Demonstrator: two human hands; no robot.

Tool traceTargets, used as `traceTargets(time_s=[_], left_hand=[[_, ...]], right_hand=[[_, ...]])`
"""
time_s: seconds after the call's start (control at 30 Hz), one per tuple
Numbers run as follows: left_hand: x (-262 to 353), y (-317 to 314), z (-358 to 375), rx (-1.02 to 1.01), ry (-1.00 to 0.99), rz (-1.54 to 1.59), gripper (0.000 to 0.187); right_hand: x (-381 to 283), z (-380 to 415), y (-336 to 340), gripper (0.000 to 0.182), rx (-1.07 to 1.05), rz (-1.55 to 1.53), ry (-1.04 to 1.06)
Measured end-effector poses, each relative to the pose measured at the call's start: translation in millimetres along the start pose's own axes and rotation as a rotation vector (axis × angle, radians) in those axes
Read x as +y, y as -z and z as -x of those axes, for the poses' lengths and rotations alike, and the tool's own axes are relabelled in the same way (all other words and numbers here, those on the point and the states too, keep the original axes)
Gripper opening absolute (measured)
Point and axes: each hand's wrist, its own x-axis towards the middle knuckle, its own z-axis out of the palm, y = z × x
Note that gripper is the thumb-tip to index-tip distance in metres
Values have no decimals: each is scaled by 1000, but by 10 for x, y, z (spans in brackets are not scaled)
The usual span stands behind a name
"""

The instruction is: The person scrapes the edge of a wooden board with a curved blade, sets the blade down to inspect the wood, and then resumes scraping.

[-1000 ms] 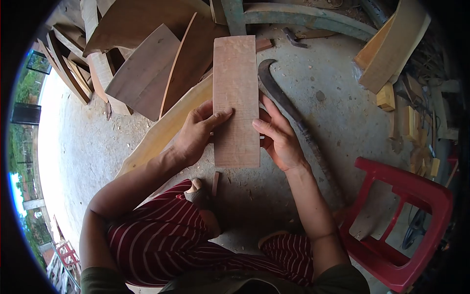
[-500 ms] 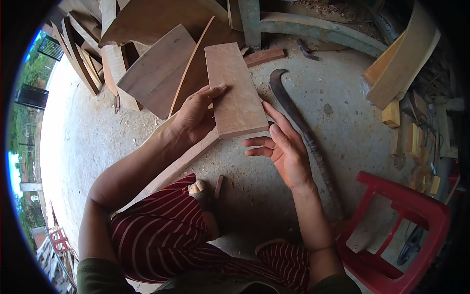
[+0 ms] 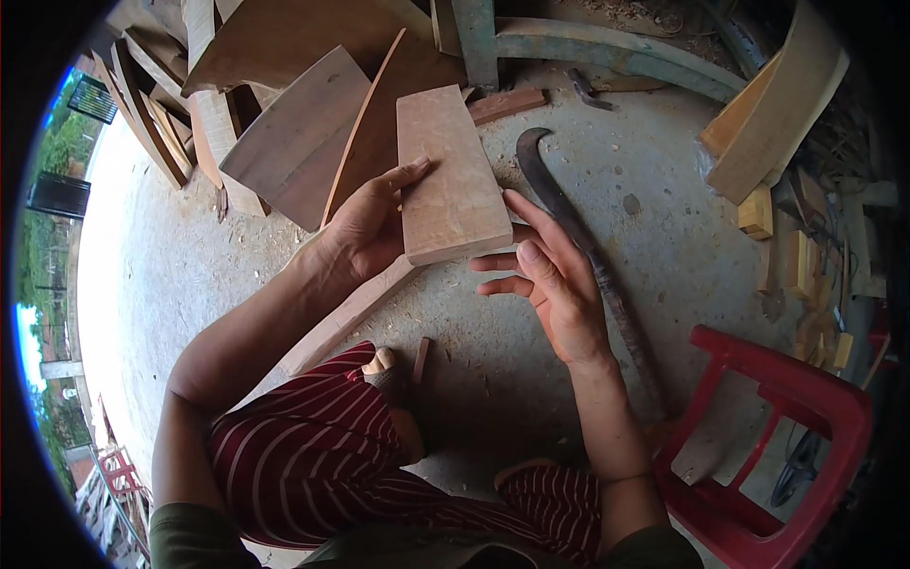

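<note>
A flat rectangular wooden block [image 3: 450,180] is held up in front of me, its near end lower in view. My left hand [image 3: 372,216] grips its left side, the thumb on the top face and the other fingers hidden underneath. At the block's lower right corner is my right hand [image 3: 561,284], palm turned up and fingers spread, with the index fingertip right at the edge. On the floor to the right lies a billhook [image 3: 583,242], its hooked dark blade pointing away and its long handle toward me.
Curved wooden boards [image 3: 301,133] lean in a pile at the back left. A long wooden bar [image 3: 351,318] lies under my left forearm. To the right stand a red plastic chair [image 3: 706,389], a curved wooden panel [image 3: 782,123] and small wood offcuts [image 3: 755,213]. Shavings dot the concrete floor [image 3: 654,275].
The block has tilted slightly and shifted a little left and up at its near end. My left hand still holds it; the right hand has hardly moved.
</note>
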Motion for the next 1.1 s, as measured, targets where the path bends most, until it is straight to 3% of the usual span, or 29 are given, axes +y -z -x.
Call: traceTargets(time_s=[0.07, 0.2, 0.27, 0.33, 0.37, 0.43, 0.57, 0.67, 0.73, 0.9, 0.97, 1.1], left_hand=[[29, -76, 52, 32, -3, 20, 39], [64, -47, 55, 67, 24, 83, 32], [105, -56, 45, 86, 10, 68, 30], [128, 47, -21, 23, 52, 85, 29], [130, 123, -79, 18, 77, 86, 29], [129, 138, -124, 14, 83, 110, 29], [99, 243, -280, 21, 79, 140, 32], [145, 353, -345, -2, 92, 156, 34], [191, 378, -387, -24, 33, 110, 40], [247, 302, -420, -37, 11, 107, 37], [266, 297, -416, -18, 17, 97, 37], [384, 162, -318, 158, 20, 176, 33]], right_hand=[[150, -32, 279, 56, 98, 162, -32], [961, 169, 1474, 52, 282, 1492, 110], [1047, 467, 1733, 55, 371, 1885, 57], [999, 735, 1845, 59, 371, 2004, -35], [985, 826, 1891, 59, 377, 2001, -40], [952, 937, 1968, 60, 314, 1880, -268], [941, 942, 1995, 56, 337, 1800, -197], [816, 847, 1878, 52, 361, 1574, -43], [536, 495, 1584, 51, 478, 1484, 85], [519, -672, 1378, 54, 476, 1163, 257], [670, -1164, 1158, 59, 501, 952, 130], [1086, -1969, 621, 71, 632, 829, 171]])
